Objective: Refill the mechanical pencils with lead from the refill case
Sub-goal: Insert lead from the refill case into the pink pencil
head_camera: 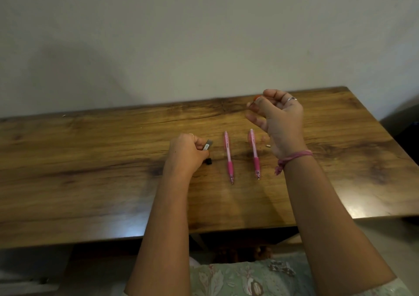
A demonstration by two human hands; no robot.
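Observation:
Two pink mechanical pencils lie side by side on the wooden table (90,159), tips toward me: one (228,156) on the left, the other (254,153) on the right. My left hand (187,154) rests on the table left of them and grips the small grey lead refill case (208,146). A small black piece (208,161) lies just below that hand. My right hand (277,118) is raised above the table right of the pencils, fingers curled, pinching something small at the fingertips; what it is cannot be told. A tiny white eraser (268,146) lies beside the right pencil.
The table stands against a plain wall (204,34). Its right edge runs diagonally at the far right, and the front edge is near my lap. A pink thread band (292,158) is tied round my right wrist.

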